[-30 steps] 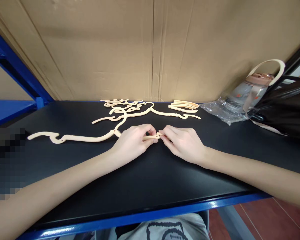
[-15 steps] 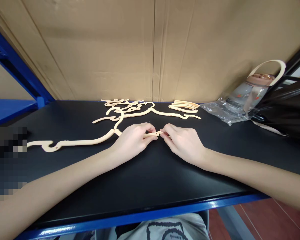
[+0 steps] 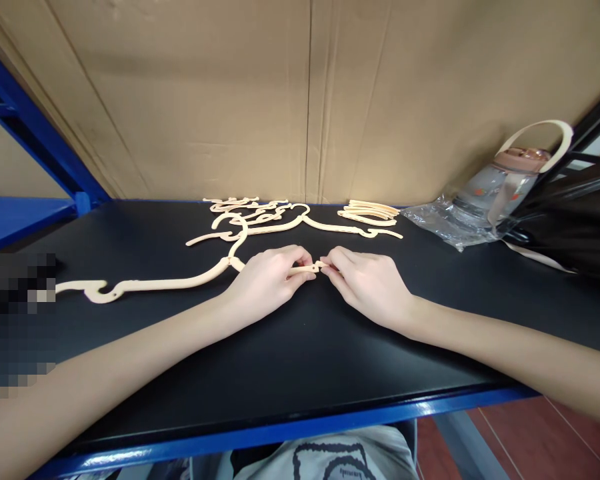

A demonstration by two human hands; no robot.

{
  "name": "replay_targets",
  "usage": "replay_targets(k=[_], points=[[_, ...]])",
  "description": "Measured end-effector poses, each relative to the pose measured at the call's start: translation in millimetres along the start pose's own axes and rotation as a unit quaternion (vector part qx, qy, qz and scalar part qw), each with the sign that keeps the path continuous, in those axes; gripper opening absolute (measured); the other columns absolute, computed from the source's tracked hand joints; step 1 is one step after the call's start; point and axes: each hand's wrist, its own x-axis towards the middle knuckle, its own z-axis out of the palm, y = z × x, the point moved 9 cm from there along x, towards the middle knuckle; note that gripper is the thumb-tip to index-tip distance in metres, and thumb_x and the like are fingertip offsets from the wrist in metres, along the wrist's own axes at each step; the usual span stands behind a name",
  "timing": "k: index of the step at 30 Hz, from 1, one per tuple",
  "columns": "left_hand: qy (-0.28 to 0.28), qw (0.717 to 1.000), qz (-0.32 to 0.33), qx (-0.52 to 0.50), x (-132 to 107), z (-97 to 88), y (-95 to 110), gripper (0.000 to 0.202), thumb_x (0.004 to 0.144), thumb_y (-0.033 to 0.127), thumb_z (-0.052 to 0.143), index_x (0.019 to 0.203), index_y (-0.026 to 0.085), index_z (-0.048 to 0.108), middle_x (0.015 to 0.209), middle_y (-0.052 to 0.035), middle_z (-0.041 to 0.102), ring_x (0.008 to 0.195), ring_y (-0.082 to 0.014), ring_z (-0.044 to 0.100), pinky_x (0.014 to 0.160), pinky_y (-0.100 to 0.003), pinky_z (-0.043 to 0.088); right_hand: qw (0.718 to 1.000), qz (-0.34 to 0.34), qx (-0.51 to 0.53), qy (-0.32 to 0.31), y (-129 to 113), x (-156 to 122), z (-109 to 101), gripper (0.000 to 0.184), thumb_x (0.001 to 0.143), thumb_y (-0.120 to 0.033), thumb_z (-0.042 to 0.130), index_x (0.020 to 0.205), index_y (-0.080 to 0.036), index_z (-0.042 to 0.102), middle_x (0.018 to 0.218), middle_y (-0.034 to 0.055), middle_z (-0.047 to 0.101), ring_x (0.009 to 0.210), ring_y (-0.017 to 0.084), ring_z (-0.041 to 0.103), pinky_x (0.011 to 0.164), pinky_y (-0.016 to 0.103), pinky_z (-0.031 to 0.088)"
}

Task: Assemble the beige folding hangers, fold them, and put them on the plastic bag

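Note:
A cream clothes hanger (image 3: 165, 284) stretches from the left edge of the black tabletop to the middle, its hook curving up and away from me. My left hand (image 3: 265, 277) pinches the hanger's right arm close to its end, fingers wrapped round it. Just right of that end, my right hand (image 3: 363, 280) is closed on a small cream hanger piece (image 3: 322, 264). The two parts meet between my fingertips; whether they are locked together I cannot tell. My right fingers hide most of the piece.
Behind my hands lies another cream hanger (image 3: 330, 227). At the back are a heap of hooked cream parts (image 3: 250, 210) and a stack of curved cream strips (image 3: 370, 212). A water bottle (image 3: 500, 187) and a clear plastic bag (image 3: 450, 223) sit at right, beside something black and shiny (image 3: 575, 213).
Hardly anything differs. Both hands keep their grip on the hanger parts, with only a very slight shift of my right fingers.

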Motion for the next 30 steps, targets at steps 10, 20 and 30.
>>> replay_targets(k=[10, 20, 30], points=[[-0.008, 0.997, 0.054, 0.059, -4, 4.5, 11, 0.01, 0.092, 0.026, 0.05, 0.087, 0.02, 0.056, 0.084, 0.0015, 0.063, 0.062, -0.012, 0.054, 0.056, -0.024, 0.035, 0.98, 0.059, 0.168, -0.089, 17, 1, 11, 0.013, 0.095, -0.026, 0.049, 0.087, -0.019, 0.056, 0.078, -0.0018, 0.068, 0.065, 0.012, 0.061, 0.056, 0.023, 0.032], [-0.017, 0.998, 0.047, 0.039, -4, 4.5, 11, 0.011, 0.092, 0.029, 0.051, 0.087, 0.02, 0.055, 0.082, 0.0021, 0.062, 0.062, -0.0121, 0.054, 0.055, -0.024, 0.034, 0.985, -0.002, 0.152, -0.083, 11, 3, 10, 0.014, 0.097, -0.024, 0.046, 0.089, -0.018, 0.056, 0.084, 0.0004, 0.067, 0.068, 0.013, 0.061, 0.055, 0.023, 0.029], [-0.024, 0.999, 0.025, 0.015, -3, 5.6, 7, 0.013, 0.093, 0.033, 0.051, 0.086, 0.022, 0.049, 0.076, 0.0042, 0.06, 0.061, -0.0131, 0.053, 0.055, -0.025, 0.035, 0.989, -0.078, 0.033, -0.119, -6, 2, 11, 0.018, 0.098, -0.02, 0.042, 0.089, -0.015, 0.056, 0.082, 0.0021, 0.062, 0.058, 0.012, 0.054, 0.048, 0.026, 0.023]])
